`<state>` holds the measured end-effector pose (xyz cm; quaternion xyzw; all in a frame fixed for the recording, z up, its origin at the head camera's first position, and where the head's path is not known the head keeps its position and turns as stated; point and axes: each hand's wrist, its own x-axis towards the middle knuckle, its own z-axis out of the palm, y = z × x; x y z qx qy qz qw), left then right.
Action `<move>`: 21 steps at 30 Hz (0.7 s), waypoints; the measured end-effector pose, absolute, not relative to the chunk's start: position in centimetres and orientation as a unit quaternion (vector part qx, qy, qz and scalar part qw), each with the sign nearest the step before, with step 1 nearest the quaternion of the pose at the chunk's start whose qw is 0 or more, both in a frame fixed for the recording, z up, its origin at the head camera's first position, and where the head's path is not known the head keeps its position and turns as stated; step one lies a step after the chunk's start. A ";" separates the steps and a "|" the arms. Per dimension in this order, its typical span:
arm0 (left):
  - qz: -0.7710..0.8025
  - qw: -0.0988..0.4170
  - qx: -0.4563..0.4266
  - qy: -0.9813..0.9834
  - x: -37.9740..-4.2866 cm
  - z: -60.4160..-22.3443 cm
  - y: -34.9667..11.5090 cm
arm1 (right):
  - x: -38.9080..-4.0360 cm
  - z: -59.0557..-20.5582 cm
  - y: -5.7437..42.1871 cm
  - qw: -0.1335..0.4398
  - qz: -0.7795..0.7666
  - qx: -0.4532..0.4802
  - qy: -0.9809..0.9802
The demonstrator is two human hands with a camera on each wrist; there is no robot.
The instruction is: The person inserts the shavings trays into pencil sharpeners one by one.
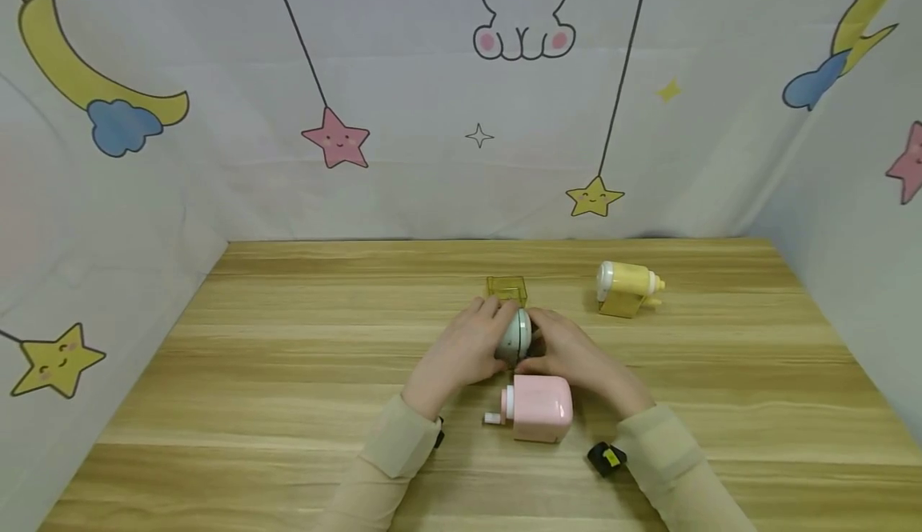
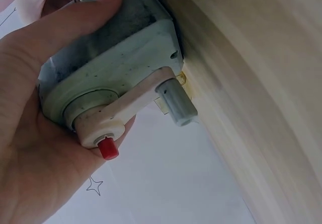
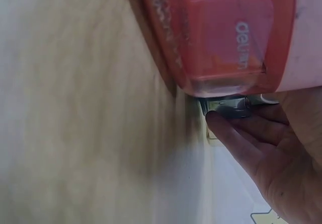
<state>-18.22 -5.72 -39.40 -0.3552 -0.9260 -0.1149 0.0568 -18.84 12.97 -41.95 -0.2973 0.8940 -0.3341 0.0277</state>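
Observation:
Both hands are on a pale green crank pencil sharpener (image 1: 515, 337) near the middle of the table. My left hand (image 1: 471, 346) grips its body, thumb along the dark see-through part; the crank with a grey knob and red tip (image 2: 108, 148) faces the left wrist camera. At the other end, my right hand (image 1: 572, 352) pinches the sharpener's dark see-through part (image 3: 229, 106) between thumb and fingers. Nearer the person, a pink pencil sharpener (image 1: 545, 409) rests on the table, its crank pointing left. It hides much of the green one in the right wrist view.
Behind the hands sits a see-through yellow shavings drawer (image 1: 507, 287). A yellow pencil sharpener (image 1: 625, 282) stands at the back right. The wooden table (image 1: 288, 340) ends against a printed cloth backdrop (image 1: 418, 188). Black wrist-camera parts (image 1: 607, 458) show by the sleeves.

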 end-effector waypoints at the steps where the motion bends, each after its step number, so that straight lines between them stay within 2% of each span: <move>1: -0.114 0.054 -0.354 -0.927 -18.2 -39.4 -5.7 | -18.9 -42.0 12.9 0.028 -0.334 -0.296 0.895; 21: -0.105 0.047 -0.348 -0.930 -18.2 -39.2 -5.6 | -19.4 -42.3 12.3 0.015 -0.334 -0.295 0.895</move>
